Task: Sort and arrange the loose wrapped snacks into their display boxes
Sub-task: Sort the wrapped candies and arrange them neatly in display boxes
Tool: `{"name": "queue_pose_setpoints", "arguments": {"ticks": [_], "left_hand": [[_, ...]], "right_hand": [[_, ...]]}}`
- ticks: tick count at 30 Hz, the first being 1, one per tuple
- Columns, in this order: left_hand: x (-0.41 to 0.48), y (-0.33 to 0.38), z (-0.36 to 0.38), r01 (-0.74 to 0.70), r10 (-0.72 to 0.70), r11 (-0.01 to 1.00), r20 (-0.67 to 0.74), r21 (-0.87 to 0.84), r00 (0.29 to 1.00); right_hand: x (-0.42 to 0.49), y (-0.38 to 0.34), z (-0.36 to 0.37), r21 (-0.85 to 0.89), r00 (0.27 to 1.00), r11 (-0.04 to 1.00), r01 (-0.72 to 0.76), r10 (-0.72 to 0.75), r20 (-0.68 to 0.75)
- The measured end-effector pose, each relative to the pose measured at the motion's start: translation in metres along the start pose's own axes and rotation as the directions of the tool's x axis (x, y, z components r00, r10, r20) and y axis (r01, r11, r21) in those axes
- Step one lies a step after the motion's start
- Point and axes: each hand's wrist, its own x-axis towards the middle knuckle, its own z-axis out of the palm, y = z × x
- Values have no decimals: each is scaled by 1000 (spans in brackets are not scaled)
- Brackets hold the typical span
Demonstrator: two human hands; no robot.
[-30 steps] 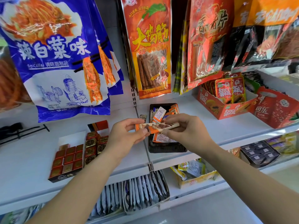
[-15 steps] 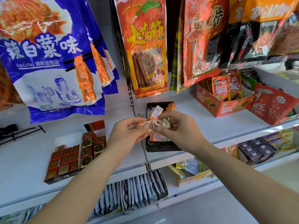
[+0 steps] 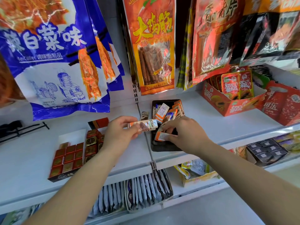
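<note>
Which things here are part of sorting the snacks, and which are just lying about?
Job: left hand gripping a wrapped bar; right hand pinching an orange packet; black tray of loose snacks.
Lying about: blue bags hanging; red box; box of red squares.

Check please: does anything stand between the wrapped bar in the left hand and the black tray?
Yes. The right hand lies over the middle of the black tray, pinching an orange-white packet, and loose packets crowd its far end. Only the near end shows bare.
</note>
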Motion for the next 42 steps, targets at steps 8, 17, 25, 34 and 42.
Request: {"name": "queue_pose_setpoints", "arguments": {"ticks": [8, 17, 25, 34, 42], "left_hand": [[-3, 7, -8, 7, -4, 999, 64, -54, 998], [-16, 16, 6, 132, -95, 973, 194, -188, 976], [-15, 15, 13, 193, -125, 953, 274, -235, 954], [-16, 17, 13, 197, -113, 955, 347, -219, 931], [-14, 16, 16, 170, -90, 961, 331, -220, 939]], "right_hand": [[2, 5, -19, 311, 993, 949, -56, 86, -83], [3, -3, -22, 315, 992, 949, 1, 39, -120], [1, -2, -21, 483, 994, 872, -84, 40, 102], [-4, 13, -22, 575, 995, 815, -73, 101, -17], [-7, 2, -20, 447, 997, 894, -16, 49, -62]]}}
